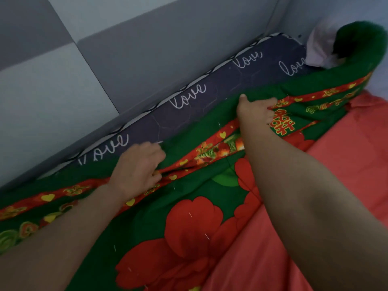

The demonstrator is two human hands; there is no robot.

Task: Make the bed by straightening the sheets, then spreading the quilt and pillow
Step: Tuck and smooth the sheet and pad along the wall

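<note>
Your left hand (138, 169) grips the green, red-flowered quilt (189, 217) at its bordered edge, fingers curled into a fold, near the wall-side edge of the bed. Beyond it a bare strip of dark sheet (189, 106) printed with "love" runs along the grey wall (147, 49). Your right hand (255, 110) pinches the same quilt edge further along, thumb on top. At the bed's far right corner sits what appears to be a pale pillow (319, 51), blurred, beside the quilt's bunched end.

Grey padded wall panels (147, 49), pale corner wall (336, 9)
</note>
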